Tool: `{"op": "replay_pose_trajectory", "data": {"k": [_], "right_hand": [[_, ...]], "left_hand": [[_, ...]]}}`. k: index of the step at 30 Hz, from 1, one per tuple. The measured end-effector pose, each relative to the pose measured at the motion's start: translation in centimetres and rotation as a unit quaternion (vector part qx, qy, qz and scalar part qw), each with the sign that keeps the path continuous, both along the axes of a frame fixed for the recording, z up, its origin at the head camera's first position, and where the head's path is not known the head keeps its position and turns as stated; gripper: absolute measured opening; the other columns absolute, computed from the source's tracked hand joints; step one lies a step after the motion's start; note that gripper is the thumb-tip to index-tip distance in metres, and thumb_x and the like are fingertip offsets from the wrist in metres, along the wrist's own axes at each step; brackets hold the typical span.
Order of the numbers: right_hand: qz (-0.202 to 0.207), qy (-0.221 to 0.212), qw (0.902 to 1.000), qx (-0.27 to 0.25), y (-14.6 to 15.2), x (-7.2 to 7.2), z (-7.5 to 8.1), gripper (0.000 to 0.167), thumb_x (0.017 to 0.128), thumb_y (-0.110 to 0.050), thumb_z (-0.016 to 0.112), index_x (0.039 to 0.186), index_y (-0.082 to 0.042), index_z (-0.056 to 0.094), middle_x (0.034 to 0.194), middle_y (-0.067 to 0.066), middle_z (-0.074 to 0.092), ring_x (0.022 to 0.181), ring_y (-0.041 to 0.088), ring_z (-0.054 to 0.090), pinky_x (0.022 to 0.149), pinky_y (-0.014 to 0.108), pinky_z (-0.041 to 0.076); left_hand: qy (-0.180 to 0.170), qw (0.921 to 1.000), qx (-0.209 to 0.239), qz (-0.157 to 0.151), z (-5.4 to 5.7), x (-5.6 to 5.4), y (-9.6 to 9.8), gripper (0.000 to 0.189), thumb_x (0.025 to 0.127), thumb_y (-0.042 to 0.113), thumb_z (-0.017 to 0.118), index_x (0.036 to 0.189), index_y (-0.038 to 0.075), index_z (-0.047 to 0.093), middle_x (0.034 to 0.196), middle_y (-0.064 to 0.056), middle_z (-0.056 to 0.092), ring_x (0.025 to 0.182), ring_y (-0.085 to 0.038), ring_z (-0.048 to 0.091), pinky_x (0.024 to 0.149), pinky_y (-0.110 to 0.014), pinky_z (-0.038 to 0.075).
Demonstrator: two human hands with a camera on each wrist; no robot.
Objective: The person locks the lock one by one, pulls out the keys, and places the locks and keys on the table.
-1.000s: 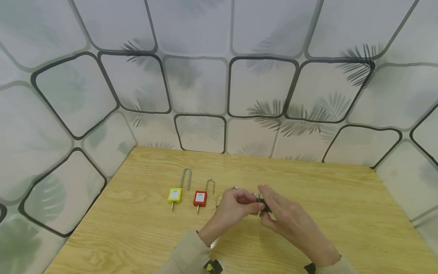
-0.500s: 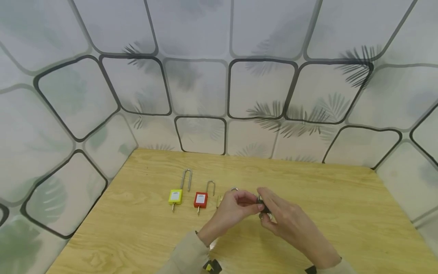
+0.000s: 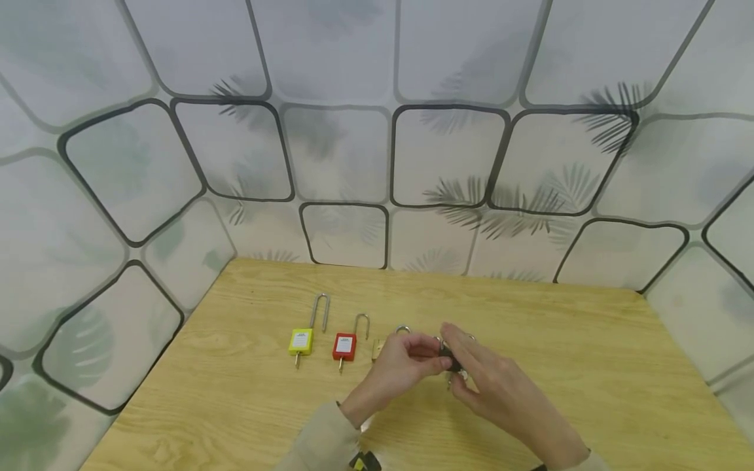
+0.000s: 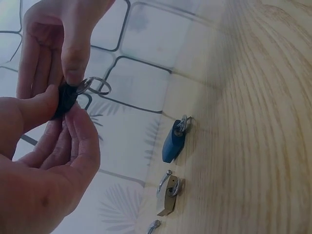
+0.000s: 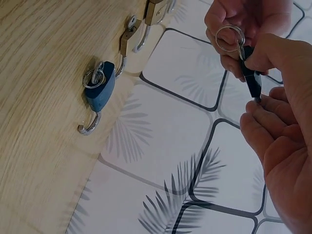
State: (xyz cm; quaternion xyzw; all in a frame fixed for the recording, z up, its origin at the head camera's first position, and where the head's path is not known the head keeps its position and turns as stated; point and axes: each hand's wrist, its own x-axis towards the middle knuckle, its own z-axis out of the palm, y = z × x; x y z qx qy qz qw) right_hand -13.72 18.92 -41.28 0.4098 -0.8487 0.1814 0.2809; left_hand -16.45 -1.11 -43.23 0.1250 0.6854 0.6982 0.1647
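Both hands hold a small black padlock (image 3: 450, 358) above the table, with a key and key ring (image 5: 230, 39) at one end. My left hand (image 3: 403, 363) pinches the padlock between thumb and fingers. My right hand (image 3: 501, 383) grips it from the other side, its thumb on the body in the right wrist view; fingertips meet the far end. Much of the black body is covered by fingers. On the table stands a blue padlock (image 5: 101, 87), mostly hidden in the head view. Beside it is a brass padlock (image 4: 166, 197), its shackle swung out.
Left on the wooden table (image 3: 235, 392) lie a yellow padlock (image 3: 301, 341) and a red padlock (image 3: 344, 347). Both have raised shackles and keys inserted. Another brass padlock (image 5: 155, 10) shows at the right wrist view's top edge. Patterned cloth (image 3: 344, 235) surrounds the table's back and sides.
The black padlock has tilted between the fingers, and its upright metal loop no longer shows plainly. My right fingers have shifted slightly; both hands keep hold in nearly the same place.
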Motion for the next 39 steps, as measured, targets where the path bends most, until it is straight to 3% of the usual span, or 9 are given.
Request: {"op": "replay_pose_trajectory", "data": {"k": [3, 6, 9, 12, 15, 19, 24, 29, 39], "right_hand": [[0.002, -0.011, 0.9999, -0.013, 0.3, 0.1, 0.0, 0.053, 0.101, -0.021, 0.054, 0.147, 0.005, 0.049, 0.134, 0.022, 0.066, 0.089, 0.018, 0.075, 0.067, 0.012, 0.055], [-0.003, -0.017, 0.9994, -0.029, 0.6, 0.2, -0.1, 0.057, 0.107, -0.036, 0.042, 0.148, 0.002, 0.049, 0.135, 0.022, 0.066, 0.100, 0.026, 0.076, 0.075, 0.017, 0.059], [0.000, -0.032, 0.9980, -0.054, 0.8, 0.3, -0.4, 0.050, 0.105, -0.030, 0.055, 0.144, 0.001, 0.054, 0.132, 0.020, 0.069, 0.105, 0.031, 0.074, 0.086, 0.015, 0.056], [0.007, -0.064, 0.9936, -0.092, 0.8, 0.4, -0.9, 0.042, 0.092, -0.008, 0.072, 0.133, -0.001, 0.064, 0.122, 0.014, 0.075, 0.105, 0.032, 0.075, 0.096, 0.012, 0.052], [0.003, -0.104, 0.9849, -0.138, 0.3, 0.6, -1.5, 0.042, 0.079, 0.009, 0.077, 0.117, -0.005, 0.072, 0.107, 0.006, 0.079, 0.094, 0.024, 0.077, 0.085, 0.009, 0.054], [-0.033, -0.179, 0.9665, -0.181, -0.4, 1.1, -2.1, 0.029, 0.083, 0.009, 0.075, 0.107, -0.008, 0.076, 0.098, 0.002, 0.080, 0.084, 0.009, 0.075, 0.066, 0.016, 0.058], [-0.092, -0.283, 0.9328, -0.203, -1.3, 1.6, -2.3, 0.018, 0.093, -0.004, 0.072, 0.109, -0.011, 0.077, 0.100, 0.002, 0.080, 0.087, 0.000, 0.070, 0.065, 0.021, 0.059], [-0.125, -0.330, 0.9058, -0.235, -1.9, 1.8, -2.3, 0.016, 0.095, -0.010, 0.072, 0.110, -0.013, 0.077, 0.099, -0.003, 0.080, 0.087, -0.001, 0.070, 0.067, 0.022, 0.059], [-0.100, -0.322, 0.9023, -0.268, -3.0, 1.7, -2.1, 0.012, 0.098, -0.010, 0.068, 0.103, -0.015, 0.078, 0.091, 0.002, 0.079, 0.080, -0.001, 0.068, 0.064, 0.022, 0.057]], "left_hand": [[-0.006, 0.9999, -0.001, 0.015, 0.0, 0.0, -0.1, 0.018, 0.090, 0.009, 0.078, 0.105, -0.001, 0.074, 0.103, -0.012, 0.077, 0.089, -0.012, 0.073, 0.082, -0.026, 0.061], [-0.007, 0.9992, -0.007, 0.038, 0.1, -0.2, -0.4, 0.018, 0.089, 0.012, 0.080, 0.104, 0.002, 0.075, 0.102, -0.010, 0.078, 0.088, -0.012, 0.074, 0.082, -0.031, 0.061], [-0.008, 0.9984, 0.001, 0.057, 0.3, -0.5, -0.7, 0.020, 0.089, 0.012, 0.080, 0.105, 0.002, 0.074, 0.101, -0.011, 0.078, 0.087, -0.012, 0.073, 0.082, -0.032, 0.061], [-0.009, 0.9977, 0.021, 0.064, 0.4, -0.7, -1.1, 0.023, 0.090, 0.011, 0.079, 0.108, -0.001, 0.072, 0.104, -0.012, 0.077, 0.089, -0.013, 0.074, 0.084, -0.030, 0.061], [-0.008, 0.9972, 0.032, 0.068, 0.6, -1.0, -1.5, 0.025, 0.091, 0.012, 0.078, 0.111, -0.001, 0.071, 0.105, -0.012, 0.077, 0.092, -0.014, 0.074, 0.086, -0.029, 0.061], [-0.008, 0.9970, 0.030, 0.071, 0.7, -1.1, -1.7, 0.026, 0.091, 0.014, 0.078, 0.112, 0.000, 0.071, 0.102, -0.009, 0.076, 0.092, -0.013, 0.073, 0.086, -0.027, 0.060], [-0.005, 0.9971, 0.029, 0.070, 0.6, -0.9, -1.6, 0.027, 0.090, 0.013, 0.079, 0.112, 0.000, 0.071, 0.104, -0.011, 0.077, 0.093, -0.013, 0.074, 0.086, -0.027, 0.060], [0.002, 0.9980, 0.027, 0.057, 0.8, -0.8, -1.5, 0.025, 0.090, 0.011, 0.078, 0.112, 0.000, 0.071, 0.109, -0.015, 0.077, 0.094, -0.014, 0.074, 0.087, -0.030, 0.060], [0.006, 0.9989, 0.019, 0.043, 0.9, -0.8, -1.2, 0.026, 0.090, 0.010, 0.078, 0.113, 0.001, 0.071, 0.111, -0.014, 0.077, 0.092, -0.013, 0.073, 0.086, -0.027, 0.060]]}}
